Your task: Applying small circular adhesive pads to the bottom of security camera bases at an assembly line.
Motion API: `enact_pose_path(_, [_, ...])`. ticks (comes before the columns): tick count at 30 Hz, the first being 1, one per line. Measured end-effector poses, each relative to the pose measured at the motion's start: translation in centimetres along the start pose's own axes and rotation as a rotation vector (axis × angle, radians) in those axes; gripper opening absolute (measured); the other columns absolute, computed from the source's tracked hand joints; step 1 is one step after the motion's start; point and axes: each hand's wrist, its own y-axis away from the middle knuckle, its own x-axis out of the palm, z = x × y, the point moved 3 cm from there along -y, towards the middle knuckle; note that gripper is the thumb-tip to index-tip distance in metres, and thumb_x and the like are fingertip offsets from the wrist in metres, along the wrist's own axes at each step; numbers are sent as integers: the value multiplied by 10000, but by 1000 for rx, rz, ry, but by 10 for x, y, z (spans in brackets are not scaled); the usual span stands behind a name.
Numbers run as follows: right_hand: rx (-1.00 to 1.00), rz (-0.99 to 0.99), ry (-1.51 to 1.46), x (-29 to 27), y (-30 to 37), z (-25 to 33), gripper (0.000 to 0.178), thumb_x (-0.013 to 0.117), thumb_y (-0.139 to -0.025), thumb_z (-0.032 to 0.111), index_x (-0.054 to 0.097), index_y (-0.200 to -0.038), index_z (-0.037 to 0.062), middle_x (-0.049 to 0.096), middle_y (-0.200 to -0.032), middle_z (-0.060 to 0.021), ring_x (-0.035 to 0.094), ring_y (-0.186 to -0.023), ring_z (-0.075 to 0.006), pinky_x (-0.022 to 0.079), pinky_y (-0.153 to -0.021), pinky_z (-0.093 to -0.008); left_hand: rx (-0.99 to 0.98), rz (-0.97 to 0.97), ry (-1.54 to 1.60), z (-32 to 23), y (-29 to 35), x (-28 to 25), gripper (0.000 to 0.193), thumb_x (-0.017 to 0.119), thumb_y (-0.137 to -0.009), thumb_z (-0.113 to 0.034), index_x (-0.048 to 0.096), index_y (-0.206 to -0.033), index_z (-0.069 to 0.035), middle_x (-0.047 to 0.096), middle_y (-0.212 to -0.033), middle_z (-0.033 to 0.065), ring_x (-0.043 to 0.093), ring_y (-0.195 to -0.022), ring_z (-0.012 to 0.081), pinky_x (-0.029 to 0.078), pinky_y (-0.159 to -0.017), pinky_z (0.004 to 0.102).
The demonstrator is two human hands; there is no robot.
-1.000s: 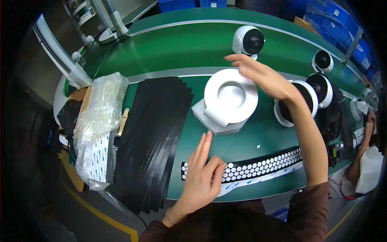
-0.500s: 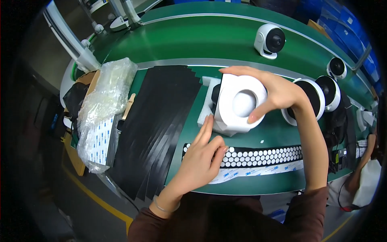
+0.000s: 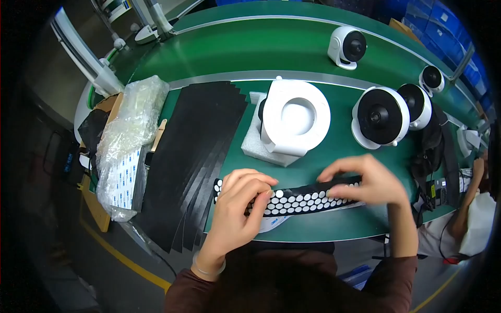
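L hand [image 3: 229,208]: thumb & index tips close together at strip's far edge; can't tell if they're gripping it. Other fingers curled over strip's 9 o'clock end. R hand [image 3: 378,182]: thumb & index spread apart, thumb tip over the dots, index by the far edge; can't tell if either touches.

Btwn/under both: blk strip [image 3: 300,202] w/ rows of wht round dots, running approx. 9 to 3 o'clock near bench's front edge. Wht backing paper [image 3: 274,223] w/ blue print peeks out at strip's 6 o'clock side.

From strip: 12 o'clock, wht device [image 3: 317,116], round recess facing up, lying on wht foam block [image 3: 266,152]. Approx. 1–2 o'clock, big wht device w/ blk round face [image 3: 382,117]; similar one [image 3: 415,107] just beyond it at 2. Approx. 1, another [image 3: 348,48], upright on green belt [image 3: 250,47]; a 4th [image 3: 432,78] farther off at 1–2.

10 o'clock, fanned stack of blk sheets [image 3: 195,146] on green bench [image 3: 334,227]; past it, wooden stick [image 3: 158,135] & bubble-wrapped bundle [image 3: 130,112]. 2–3 o'clock, blk fabric [image 3: 434,143], then co-worker's hand [image 3: 478,168] near the rim. Far 1 o'clock: blue bins [image 3: 438,26].
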Motion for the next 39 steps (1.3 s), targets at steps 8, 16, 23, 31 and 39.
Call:
enact_pose_path(8, [2, -343, 109, 22, 10, 16, 109, 676, -702, 85, 611, -751, 12, 619, -695, -110, 611, -631, -252, 475, -577, -297, -53, 75, -217, -13, -2, 1, 148, 623, -768, -142, 599, -864, -32, 588, -689, 51, 519, -601, 182, 344, -645, 281])
enact_pose_path(16, [154, 64, 117, 23, 7, 17, 283, 646, -763, 261, 650, -928, 31, 648, -829, -127, 627, -735, -279, 482, -639, -320, 68, 128, -60, -13, -10, 3, 104, 650, -731, -128, 582, -759, -55, 546, -678, 41, 482, -622, 193, 307, -661, 291])
enact_pose_path(23, [137, 422, -2, 2, 6, 7, 341, 603, -783, 292, 604, -1033, 60, 640, -890, -146, 629, -778, -266, 482, -654, -338, 72, 119, -49, -13, -12, -7, 88, 673, -679, -70, 599, -723, -56, 543, -649, 23, 477, -594, 176, 313, -652, 280])
enact_pose_path(31, [254, 14, 443, 9, 27, 19, 324, 580, -777, 217, 580, -1058, 54, 624, -851, -177, 602, -721, -327, 475, -652, -388, 53, 113, -64, -13, -14, -2, 72, 650, -688, -36, 601, -736, -59, 556, -668, 17, 480, -612, 173, 314, -627, 276])
enact_pose_path(39, [54, -4, 252, 17, 24, 21, 333, 652, -747, 218, 594, -1026, 45, 616, -838, -157, 592, -651, -309, 460, -585, -324, 112, 109, -165, -22, -14, -4, 100, 654, -673, -29, 609, -753, -71, 540, -670, 8, 473, -617, 172, 312, -652, 280])
